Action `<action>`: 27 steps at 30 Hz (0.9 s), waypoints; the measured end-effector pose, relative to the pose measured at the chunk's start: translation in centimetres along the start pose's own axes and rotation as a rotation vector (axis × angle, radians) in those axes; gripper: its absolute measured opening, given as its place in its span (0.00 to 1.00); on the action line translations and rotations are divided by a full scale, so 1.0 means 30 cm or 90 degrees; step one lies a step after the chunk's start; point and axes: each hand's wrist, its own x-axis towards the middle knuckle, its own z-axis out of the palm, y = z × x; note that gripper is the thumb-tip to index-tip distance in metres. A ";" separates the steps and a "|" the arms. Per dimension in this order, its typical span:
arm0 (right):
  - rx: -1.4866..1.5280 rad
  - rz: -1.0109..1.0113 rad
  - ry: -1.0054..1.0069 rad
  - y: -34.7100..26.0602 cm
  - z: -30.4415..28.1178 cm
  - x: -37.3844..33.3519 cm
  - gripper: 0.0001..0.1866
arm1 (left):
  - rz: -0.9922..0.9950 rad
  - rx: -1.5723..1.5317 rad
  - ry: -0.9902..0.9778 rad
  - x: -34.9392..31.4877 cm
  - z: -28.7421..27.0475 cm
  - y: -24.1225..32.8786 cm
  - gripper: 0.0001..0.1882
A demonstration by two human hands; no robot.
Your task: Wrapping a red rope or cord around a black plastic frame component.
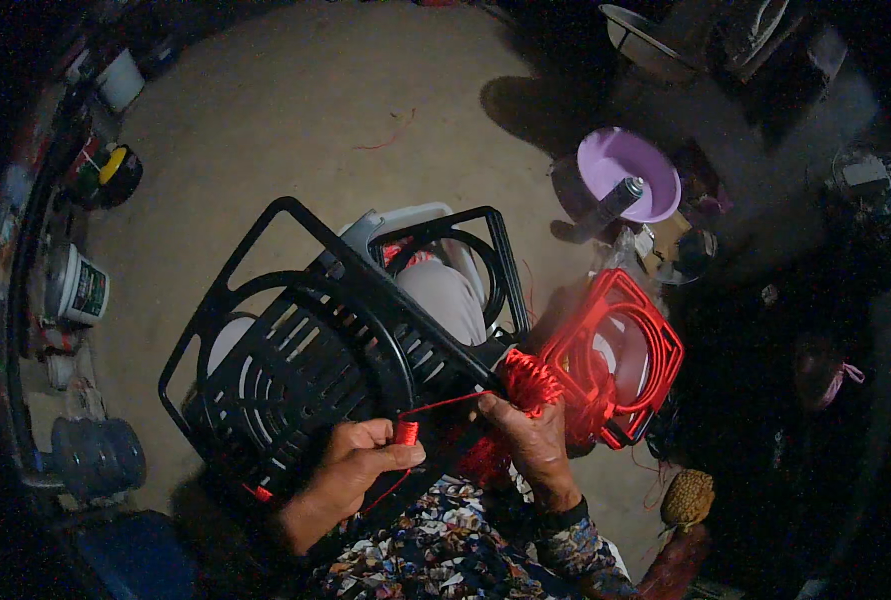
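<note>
A black plastic frame (306,340) with ribbed slats and curved loops lies tilted across my lap. A red frame piece (621,355) of similar shape joins its right end, and red cord (531,380) is wound around the joint. My left hand (356,460) pinches a small spool of red cord (406,432), with a taut strand running from it to the wrapped joint. My right hand (531,430) grips the wrapped cord at the joint, fingers closed around it.
The dirt floor (346,110) spreads ahead. A purple basin (631,175) with a spray can stands at the upper right. Tins and a white bucket (81,290) line the left wall. A white plastic stool (396,225) shows under the frame. A woven ball (688,498) lies at the lower right.
</note>
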 end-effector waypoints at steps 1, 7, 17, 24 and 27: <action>-0.005 -0.003 -0.006 -0.013 0.006 -0.002 0.15 | 0.000 0.001 0.002 0.001 -0.004 0.004 0.11; 0.014 -0.024 -0.011 -0.015 0.016 -0.001 0.13 | 0.015 -0.001 -0.001 0.013 -0.016 -0.022 0.11; 0.036 0.008 -0.072 -0.054 0.009 -0.006 0.22 | 0.041 -0.051 -0.044 0.007 -0.052 -0.033 0.12; -0.046 -0.041 -0.059 -0.023 -0.004 0.003 0.17 | 0.055 -0.036 -0.127 -0.003 -0.048 -0.007 0.14; -0.037 -0.072 -0.051 -0.027 0.000 0.005 0.13 | 0.049 -0.037 -0.150 0.002 -0.057 -0.014 0.15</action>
